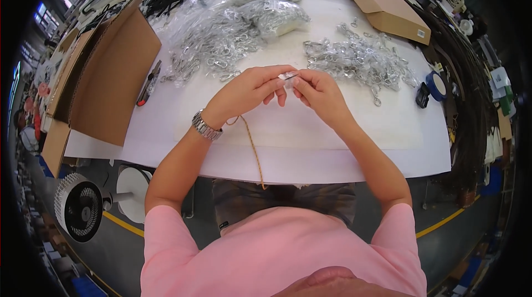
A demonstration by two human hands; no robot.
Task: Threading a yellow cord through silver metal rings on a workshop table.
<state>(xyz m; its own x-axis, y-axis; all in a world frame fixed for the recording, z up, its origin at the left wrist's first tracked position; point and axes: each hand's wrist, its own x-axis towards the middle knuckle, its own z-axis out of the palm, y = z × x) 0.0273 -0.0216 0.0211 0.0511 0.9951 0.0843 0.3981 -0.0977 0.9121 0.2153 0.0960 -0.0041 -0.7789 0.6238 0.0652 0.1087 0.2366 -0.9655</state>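
Over the middle of the white table, my left hand (255, 89) and my right hand (320, 93) meet fingertip to fingertip. Between them they pinch a small clear plastic bag (288, 79) with a thin dark piece showing at it; I cannot make out what that piece is. Just beyond my right hand lies a loose pile of small metal clasps (360, 58), many wrapped in clear plastic. A larger heap of bagged metal clasps (216, 47) spreads beyond my left hand. A thin yellow-brown cord (254, 147) hangs down from near my left wrist over the table's front edge.
An open cardboard box (113, 75) stands at the left, with a red-and-black utility knife (148, 83) beside it. A blue roll of tape (436, 85) and a small black object (422, 95) lie right. A cardboard carton (388, 11) sits far right; a fan (83, 208) stands below left.
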